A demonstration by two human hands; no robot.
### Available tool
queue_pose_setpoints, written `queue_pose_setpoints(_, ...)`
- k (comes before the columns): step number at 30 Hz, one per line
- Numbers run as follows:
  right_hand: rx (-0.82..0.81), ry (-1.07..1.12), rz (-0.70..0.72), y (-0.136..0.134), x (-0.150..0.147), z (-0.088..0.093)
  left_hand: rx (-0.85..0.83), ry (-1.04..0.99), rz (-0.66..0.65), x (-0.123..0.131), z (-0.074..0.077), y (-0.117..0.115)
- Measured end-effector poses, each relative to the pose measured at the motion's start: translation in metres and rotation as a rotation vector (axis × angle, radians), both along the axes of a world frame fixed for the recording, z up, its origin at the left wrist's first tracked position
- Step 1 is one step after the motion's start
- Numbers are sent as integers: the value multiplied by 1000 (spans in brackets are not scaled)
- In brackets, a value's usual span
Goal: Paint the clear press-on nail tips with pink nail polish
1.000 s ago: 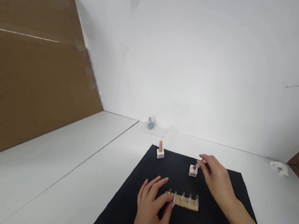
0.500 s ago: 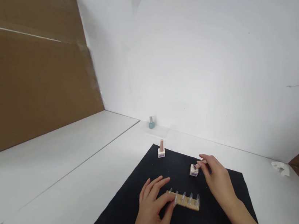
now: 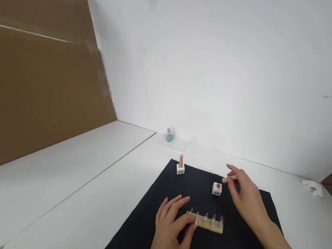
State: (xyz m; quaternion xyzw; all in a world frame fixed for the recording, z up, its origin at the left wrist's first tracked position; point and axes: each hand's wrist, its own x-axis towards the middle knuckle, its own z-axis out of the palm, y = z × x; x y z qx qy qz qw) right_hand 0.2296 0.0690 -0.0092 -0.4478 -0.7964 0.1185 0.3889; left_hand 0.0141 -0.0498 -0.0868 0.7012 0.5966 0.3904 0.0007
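My left hand (image 3: pixel 171 229) pinches a clear false nail (image 3: pixel 197 218) between thumb and index finger, the other fingers spread. That nail stands in a row with several more on a tan strip (image 3: pixel 212 227). My right hand (image 3: pixel 244 194) grips the pink cap of a nail polish brush (image 3: pixel 225 180), held above and right of an open white nail polish bottle (image 3: pixel 216 189). A dark round opening shows on top of that bottle. The brush's bristles are too small to make out. A second nail polish bottle (image 3: pixel 180 169), with its pink cap on, stands upright at the mat's far left.
A black mat (image 3: pixel 144 215) lies under the strip and bottles on the white table (image 3: pixel 89 196). A teal bottle with a silver cap (image 3: pixel 169 136) stands by the white wall. Crumpled white tissue (image 3: pixel 312 187) lies at the right. A brown board (image 3: pixel 37 83) rises on the left.
My right hand has lifted the brush cap up and to the right, away from the open bottle's mouth. My left hand keeps its pinch. The view has shifted slightly.
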Motion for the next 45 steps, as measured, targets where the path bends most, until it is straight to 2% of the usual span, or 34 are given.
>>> queue_pose_setpoints(4,-67,26,-46,1,1,4,-1,-12,0,1,1,0)
queue_pose_setpoints(12,-129,72,-143,8,-3,-12,16,-10,-5,1,2,0)
queue_pose_setpoints(20,-129,114,-192,9,-6,-16,12,4,-21,-1,2,-1)
queue_pose_setpoints(38,6,20,-147,10,-10,-24,14,-13,-17,-1,0,-1)
queue_pose_setpoints(45,-54,48,-54,10,-14,-25,6,-6,-15,-1,0,-1)
